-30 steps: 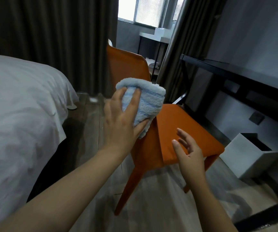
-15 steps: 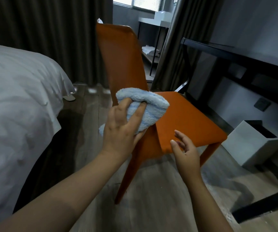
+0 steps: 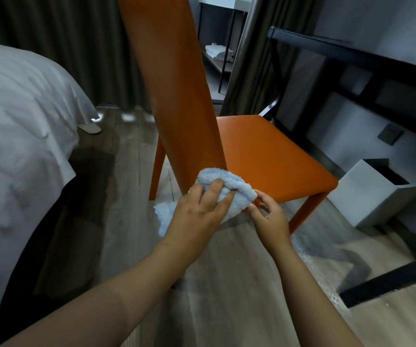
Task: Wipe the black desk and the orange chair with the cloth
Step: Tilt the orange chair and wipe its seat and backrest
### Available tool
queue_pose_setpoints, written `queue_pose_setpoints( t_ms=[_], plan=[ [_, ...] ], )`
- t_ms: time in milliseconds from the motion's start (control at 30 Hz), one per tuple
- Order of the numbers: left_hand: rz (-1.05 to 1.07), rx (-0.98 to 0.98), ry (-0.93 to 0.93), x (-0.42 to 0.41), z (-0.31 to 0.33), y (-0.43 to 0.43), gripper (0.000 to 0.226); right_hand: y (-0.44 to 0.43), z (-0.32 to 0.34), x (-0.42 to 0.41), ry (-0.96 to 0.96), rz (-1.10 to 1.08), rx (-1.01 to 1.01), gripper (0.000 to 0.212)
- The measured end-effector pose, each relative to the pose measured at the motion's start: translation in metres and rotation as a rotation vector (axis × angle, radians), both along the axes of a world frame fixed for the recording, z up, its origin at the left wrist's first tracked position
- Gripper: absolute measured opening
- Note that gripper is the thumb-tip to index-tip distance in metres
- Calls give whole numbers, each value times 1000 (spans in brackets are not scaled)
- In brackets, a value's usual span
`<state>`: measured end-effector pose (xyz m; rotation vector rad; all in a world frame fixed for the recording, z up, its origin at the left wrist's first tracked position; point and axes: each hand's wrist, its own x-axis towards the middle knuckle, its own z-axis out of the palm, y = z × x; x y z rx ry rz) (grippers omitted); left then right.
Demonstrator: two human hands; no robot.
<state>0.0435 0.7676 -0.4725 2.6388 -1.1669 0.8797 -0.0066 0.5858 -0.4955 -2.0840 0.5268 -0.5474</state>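
Wood-plank floor, pale in the foreground, darker toward the bed. White bed at left, sheet corner hanging down over a dark base. Dark pleated curtains across the back, a second curtain panel further right. Between them, a gap onto a brighter area with a thin-legged black shelf unit holding folded white towels. Grey wall at right, with a small dark wall socket low down. White rectangular bin on the floor against that wall. A pale slipper near the bed's foot. Dim, cool light overall.
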Motion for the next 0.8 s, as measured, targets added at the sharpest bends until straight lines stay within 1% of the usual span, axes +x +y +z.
queue_pose_setpoints(
  t_ms=[233,433,500,600,633,733,800],
  plan=[
    [-80,72,88,0,-30,-4,104,-21,-5,5,71,-14,-171,47],
    [-90,132,182,-2,-56,-9,103,-26,-14,8,141,-29,-217,48],
    [-83,165,236,-4,-59,-10,95,-27,-16,7,167,-30,-222,49],
    [-100,256,315,-6,-57,-8,68,-28,-15,5,206,-1,-232,49],
    [-108,267,351,-7,-55,-4,62,-28,-13,3,216,15,-217,49],
    [-109,179,431,-11,-43,15,54,-23,-6,0,238,38,-155,51],
    [-80,102,468,-13,-32,35,55,-16,1,-1,228,32,-133,50]
  ],
)
